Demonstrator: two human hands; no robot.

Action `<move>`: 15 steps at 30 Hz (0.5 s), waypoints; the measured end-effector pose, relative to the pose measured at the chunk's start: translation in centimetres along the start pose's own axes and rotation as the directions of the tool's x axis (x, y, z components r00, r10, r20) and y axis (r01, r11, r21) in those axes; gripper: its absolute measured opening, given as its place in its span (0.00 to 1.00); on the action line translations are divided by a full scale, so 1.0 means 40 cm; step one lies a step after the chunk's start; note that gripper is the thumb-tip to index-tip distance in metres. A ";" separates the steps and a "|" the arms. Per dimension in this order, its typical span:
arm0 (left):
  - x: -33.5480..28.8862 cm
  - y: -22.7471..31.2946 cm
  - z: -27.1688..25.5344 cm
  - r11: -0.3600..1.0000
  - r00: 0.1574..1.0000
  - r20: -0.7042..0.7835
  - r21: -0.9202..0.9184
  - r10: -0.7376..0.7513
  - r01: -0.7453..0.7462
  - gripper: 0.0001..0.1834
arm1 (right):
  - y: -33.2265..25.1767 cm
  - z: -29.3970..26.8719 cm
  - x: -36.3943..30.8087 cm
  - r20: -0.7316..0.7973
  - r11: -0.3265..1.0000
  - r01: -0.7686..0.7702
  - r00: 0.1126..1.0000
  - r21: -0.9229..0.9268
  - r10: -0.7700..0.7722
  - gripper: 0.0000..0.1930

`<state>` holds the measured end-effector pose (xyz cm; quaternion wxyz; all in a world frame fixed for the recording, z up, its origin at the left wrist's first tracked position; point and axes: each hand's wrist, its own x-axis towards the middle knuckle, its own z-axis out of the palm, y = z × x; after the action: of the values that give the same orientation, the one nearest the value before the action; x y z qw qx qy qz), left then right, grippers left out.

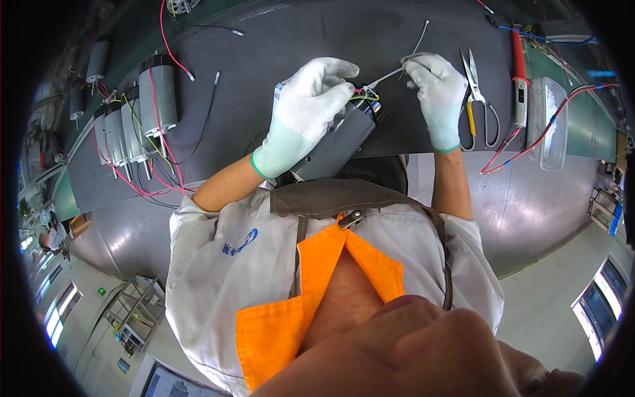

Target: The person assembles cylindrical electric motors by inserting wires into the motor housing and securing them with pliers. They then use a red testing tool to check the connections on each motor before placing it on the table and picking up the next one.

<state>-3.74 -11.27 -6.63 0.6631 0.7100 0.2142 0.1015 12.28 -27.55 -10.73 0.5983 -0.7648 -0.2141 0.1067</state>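
Observation:
A grey cylindrical motor (337, 144) lies tilted at the table's front edge, against my apron. Short coloured wires (366, 97) come out of its far end. My left hand (309, 99), in a white glove, is curled beside that end, its thumb and fingers closed at the wires; the inner fingers are hidden. A thin white cable tie (387, 78) runs from the wires toward the right. My right hand (433, 89), also gloved, pinches the tie between thumb and fingers. A thin pale tail (421, 36) sticks out beyond that hand.
Several grey motors (157, 96) with loose pink, black and yellow-green leads stand at the left. Right of my right hand lie scissors (473, 92), a red-handled tool (520, 73) with a cable, and a clear plastic tray (554, 142). The dark table mat (245, 59) stretches behind.

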 end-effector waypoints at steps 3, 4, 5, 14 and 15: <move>0.012 -0.013 0.003 0.933 0.967 0.039 0.256 0.252 -0.253 0.10 | 0.024 0.022 0.016 0.007 0.984 0.089 0.996 -0.152 -0.089 0.06; 0.020 -0.027 0.003 0.826 0.905 0.089 0.378 0.416 -0.417 0.08 | 0.067 0.026 0.025 0.020 0.948 0.198 0.980 -0.250 -0.199 0.05; 0.027 -0.028 0.008 0.679 0.814 0.159 0.476 0.558 -0.559 0.07 | 0.062 0.026 0.025 0.020 0.959 0.163 0.986 -0.232 -0.163 0.06; 0.071 -0.020 -0.012 0.486 0.671 0.510 0.463 0.538 -0.742 0.05 | -0.040 0.027 -0.022 0.425 0.551 -0.360 0.905 0.753 0.010 0.18; 0.079 -0.013 -0.024 0.405 0.639 0.580 0.494 0.505 -0.769 0.06 | -0.086 0.028 -0.046 0.423 0.593 -0.411 0.897 0.692 0.128 0.17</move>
<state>-1.42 -9.00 -7.48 0.2697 0.9369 -0.1756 0.1364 9.51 -26.76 -7.88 0.7968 -0.4318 -0.1244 0.4039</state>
